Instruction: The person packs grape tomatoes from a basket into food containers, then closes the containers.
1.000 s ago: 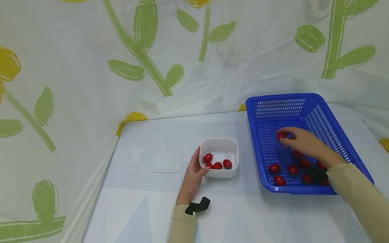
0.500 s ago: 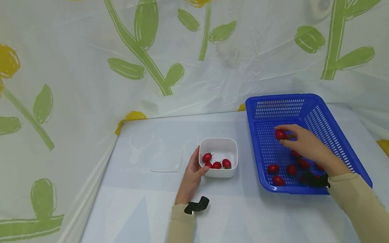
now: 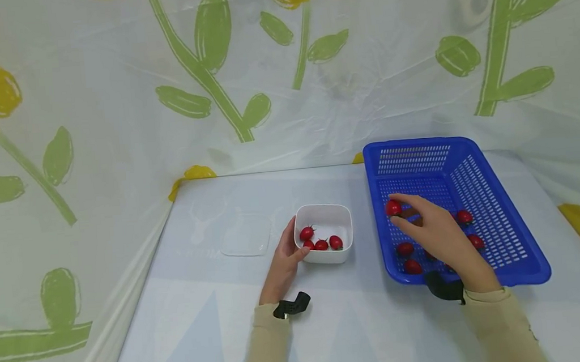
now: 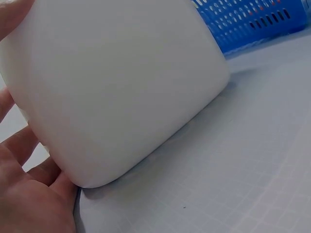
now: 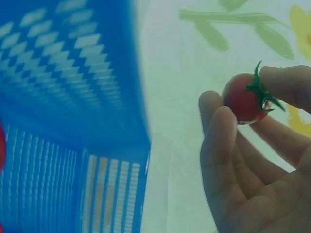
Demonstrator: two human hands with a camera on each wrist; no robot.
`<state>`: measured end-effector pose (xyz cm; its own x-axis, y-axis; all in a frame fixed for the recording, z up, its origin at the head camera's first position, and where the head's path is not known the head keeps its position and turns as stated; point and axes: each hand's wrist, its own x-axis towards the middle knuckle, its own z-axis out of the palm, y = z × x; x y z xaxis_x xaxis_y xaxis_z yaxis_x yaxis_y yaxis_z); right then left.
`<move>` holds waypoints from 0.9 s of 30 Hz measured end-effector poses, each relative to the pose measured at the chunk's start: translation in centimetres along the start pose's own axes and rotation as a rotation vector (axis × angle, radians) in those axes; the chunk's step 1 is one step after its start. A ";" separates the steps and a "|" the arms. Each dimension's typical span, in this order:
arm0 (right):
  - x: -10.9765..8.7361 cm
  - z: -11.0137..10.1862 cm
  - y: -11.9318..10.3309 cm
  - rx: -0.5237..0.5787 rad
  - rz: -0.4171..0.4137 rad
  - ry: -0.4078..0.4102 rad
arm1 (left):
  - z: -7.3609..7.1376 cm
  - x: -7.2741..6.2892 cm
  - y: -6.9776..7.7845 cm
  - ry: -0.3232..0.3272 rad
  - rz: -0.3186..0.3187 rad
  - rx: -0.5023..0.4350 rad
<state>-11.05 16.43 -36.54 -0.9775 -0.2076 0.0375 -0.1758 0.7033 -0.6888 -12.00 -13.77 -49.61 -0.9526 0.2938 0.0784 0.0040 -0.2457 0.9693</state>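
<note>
Between the thumb and fingertips of my right hand [image 3: 434, 229] is a cherry tomato [image 3: 393, 208], held over the left part of the blue basket [image 3: 376, 219]. Its green stem top shows in the right wrist view, where the tomato [image 5: 240, 99] is pinched. My left hand [image 3: 282, 264] grips the left side of a small white square container [image 3: 333, 256], thumb at its near rim and fingers around the outside. Several cherry tomatoes [image 3: 336, 242] lie along the container's near side. The left wrist view has the container's plain outer wall [image 4: 126, 87] filling much of it.
Several more cherry tomatoes [image 3: 412, 266] lie in the near part of the basket, some hidden under the right arm. A clear flat lid [image 3: 245, 238] rests on the table [image 3: 240, 327] left of the container. A flower-printed sheet [image 3: 124, 92] hangs behind.
My right hand has lifted the cherry tomato and carried it left, from the middle of the basket toward its left rim. The left hand and container stay in place.
</note>
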 end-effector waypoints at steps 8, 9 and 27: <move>-0.5 2.2 -1.7 0.122 -0.010 0.115 | -0.4 0.4 -1.4 0.019 -0.006 -0.006; -0.4 2.5 -1.9 0.136 -0.011 0.128 | -0.5 0.4 -1.6 0.022 -0.006 -0.014; 0.4 7.9 -3.8 0.213 -0.090 0.223 | -0.6 0.6 -2.2 0.037 -0.016 0.014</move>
<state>-9.88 8.27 -39.65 -0.9648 -0.0920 0.2462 -0.2571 0.5259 -0.8108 -12.81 -13.61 -51.84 -0.9632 0.2633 0.0539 -0.0077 -0.2277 0.9737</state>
